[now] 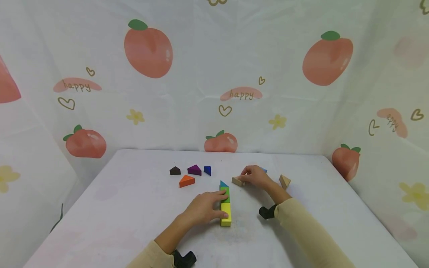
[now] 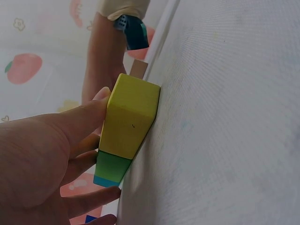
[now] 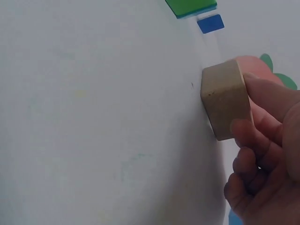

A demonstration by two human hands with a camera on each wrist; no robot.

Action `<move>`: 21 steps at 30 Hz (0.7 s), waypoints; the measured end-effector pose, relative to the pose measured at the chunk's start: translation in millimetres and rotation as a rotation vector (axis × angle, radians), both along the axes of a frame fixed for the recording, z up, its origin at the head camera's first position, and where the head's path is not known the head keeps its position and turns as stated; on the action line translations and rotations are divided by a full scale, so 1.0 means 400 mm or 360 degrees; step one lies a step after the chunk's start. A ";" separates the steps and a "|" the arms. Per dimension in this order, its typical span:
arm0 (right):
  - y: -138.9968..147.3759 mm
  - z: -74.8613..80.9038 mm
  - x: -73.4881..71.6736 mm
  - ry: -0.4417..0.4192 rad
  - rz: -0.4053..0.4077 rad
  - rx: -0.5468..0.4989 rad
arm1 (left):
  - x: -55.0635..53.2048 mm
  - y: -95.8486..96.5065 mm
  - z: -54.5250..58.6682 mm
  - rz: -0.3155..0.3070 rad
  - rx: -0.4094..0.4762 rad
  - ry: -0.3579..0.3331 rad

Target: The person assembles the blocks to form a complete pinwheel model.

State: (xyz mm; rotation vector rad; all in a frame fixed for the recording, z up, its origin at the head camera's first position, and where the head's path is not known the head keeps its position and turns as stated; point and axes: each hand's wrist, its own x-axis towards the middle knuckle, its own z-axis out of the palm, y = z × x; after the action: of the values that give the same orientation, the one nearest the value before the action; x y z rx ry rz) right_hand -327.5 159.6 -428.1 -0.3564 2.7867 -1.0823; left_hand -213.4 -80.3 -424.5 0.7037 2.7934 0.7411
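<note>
Beige sleeve (image 1: 151, 257) nearest, running to left hand (image 1: 204, 207): fingers extended, not grasping, touching yellow block (image 2: 130, 117) and green block (image 2: 112, 166) at its right; uneven press might skew both. Blue triangle (image 1: 223, 184) just past left hand, could get shoved too. Right hand (image 1: 256, 175), farther out, pinches wooden block (image 3: 225, 101) at its left; slack pinch could let it swivel.

Booth-like space, building unclear: peach-print fabric (image 1: 201, 56) behind and beside white table (image 1: 134, 208).
</note>
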 end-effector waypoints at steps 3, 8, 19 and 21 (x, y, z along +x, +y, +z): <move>-0.008 -0.006 0.003 -0.0031 -0.0020 -0.0022 | -0.001 -0.001 -0.001 -0.0003 0.0000 0.0002; -0.019 -0.007 0.005 -0.0058 -0.0036 -0.0018 | -0.003 -0.001 -0.002 -0.0010 0.0001 0.0004; -0.051 -0.005 0.009 -0.0048 -0.0057 0.0047 | -0.002 -0.001 -0.002 -0.0013 0.0001 0.0013; -0.056 -0.006 0.010 -0.0032 -0.0050 0.0064 | -0.002 -0.001 -0.002 -0.0013 0.0005 0.0010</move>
State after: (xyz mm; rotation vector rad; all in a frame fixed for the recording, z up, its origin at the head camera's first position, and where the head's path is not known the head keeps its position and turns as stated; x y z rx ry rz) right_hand -323.4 137.0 -430.5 -0.2965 2.8013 -1.0289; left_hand -214.2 -80.8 -425.5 0.7189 2.7938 0.7433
